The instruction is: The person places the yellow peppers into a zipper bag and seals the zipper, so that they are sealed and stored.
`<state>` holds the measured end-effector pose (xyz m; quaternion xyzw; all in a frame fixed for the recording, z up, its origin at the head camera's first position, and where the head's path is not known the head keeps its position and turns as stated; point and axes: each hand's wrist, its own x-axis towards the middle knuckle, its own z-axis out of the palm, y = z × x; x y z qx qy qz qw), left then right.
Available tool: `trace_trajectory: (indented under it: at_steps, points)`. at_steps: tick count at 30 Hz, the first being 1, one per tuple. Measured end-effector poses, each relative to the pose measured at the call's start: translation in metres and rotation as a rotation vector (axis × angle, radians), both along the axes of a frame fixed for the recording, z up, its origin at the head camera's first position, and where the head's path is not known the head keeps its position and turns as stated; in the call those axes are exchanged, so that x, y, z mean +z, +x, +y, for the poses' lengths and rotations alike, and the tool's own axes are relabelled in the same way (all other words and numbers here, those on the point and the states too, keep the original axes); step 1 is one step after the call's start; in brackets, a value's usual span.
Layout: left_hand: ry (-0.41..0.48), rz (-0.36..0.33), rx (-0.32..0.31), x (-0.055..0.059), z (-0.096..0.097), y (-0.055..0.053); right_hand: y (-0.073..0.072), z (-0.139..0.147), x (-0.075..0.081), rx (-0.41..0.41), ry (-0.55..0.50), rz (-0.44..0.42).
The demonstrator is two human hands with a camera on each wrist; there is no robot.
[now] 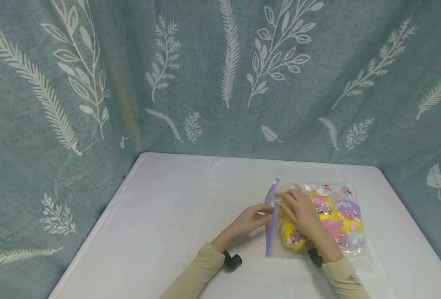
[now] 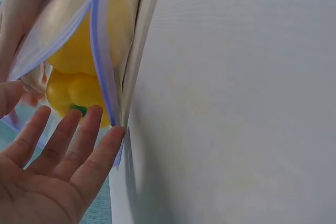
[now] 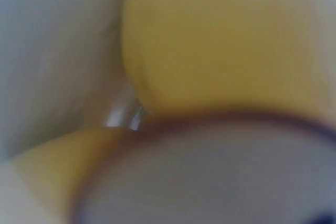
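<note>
A clear zip bag [image 1: 345,245] with a purple closure and cartoon prints lies on its side, its mouth facing left. Yellow bell peppers [image 2: 73,87] fill it; a green stem shows through the gaping mouth in the left wrist view. My left hand [image 1: 252,219] is at the mouth, and in its wrist view the fingers [image 2: 73,153] stretch out along the lower purple strip. From above, my right hand [image 1: 302,211] reaches over the bag and holds its upper lip near the strip. The right wrist view shows only blurred yellow close up.
The bag lies on the right part of a white-covered table [image 1: 160,216]. A blue-green curtain [image 1: 205,83] with white leaf prints hangs behind and along the sides. Black wrist mounts [image 1: 232,261] show beneath both forearms.
</note>
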<state>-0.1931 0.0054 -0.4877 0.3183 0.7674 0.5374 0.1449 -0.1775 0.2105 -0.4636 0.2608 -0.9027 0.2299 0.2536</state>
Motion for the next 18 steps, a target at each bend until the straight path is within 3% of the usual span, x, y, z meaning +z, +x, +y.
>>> trace_trajectory:
  at_steps: [10,14,18]
  points:
    - [-0.016,-0.04,-0.03,-0.001,-0.007,0.012,0.002,0.002,0.011,-0.003,0.016,-0.09]
    - [-0.056,0.011,-0.039,0.001,-0.01,0.017,0.0,0.004,0.018,0.012,0.019,-0.12]
    - [-0.078,0.043,-0.033,0.001,-0.012,0.021,-0.002,0.008,0.028,0.011,0.027,-0.231]
